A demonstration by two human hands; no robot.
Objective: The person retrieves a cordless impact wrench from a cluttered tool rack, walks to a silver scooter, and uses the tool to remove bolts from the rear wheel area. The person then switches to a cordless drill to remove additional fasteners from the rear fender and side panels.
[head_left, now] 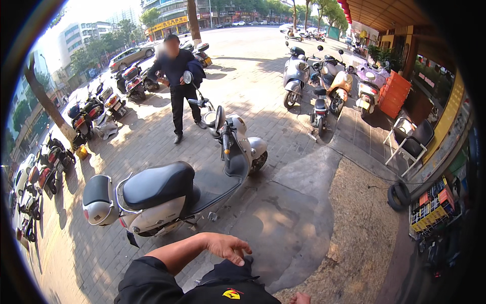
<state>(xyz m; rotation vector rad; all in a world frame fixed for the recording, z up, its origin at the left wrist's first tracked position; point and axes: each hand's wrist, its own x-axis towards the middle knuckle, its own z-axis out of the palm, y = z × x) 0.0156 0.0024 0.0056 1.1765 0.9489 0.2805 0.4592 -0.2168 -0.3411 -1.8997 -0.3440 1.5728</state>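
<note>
My left hand is held in front of my body, its fingers loosely bent and apart, with nothing visible in it. At the lower edge only a small part of my right hand shows; what its fingers do is cut off. Nearest to my left hand stands a silver electric scooter, tilted slightly, with a black seat, a rear top box and a flat footboard. Its handlebar and round mirror point away from me. Neither hand touches the scooter.
Behind the scooter a person in dark clothes stands close to its handlebar, with a dark garment over one arm. Parked scooters line the left and the far right. At right are orange crates, a black chair, a tyre and a rack of boxes.
</note>
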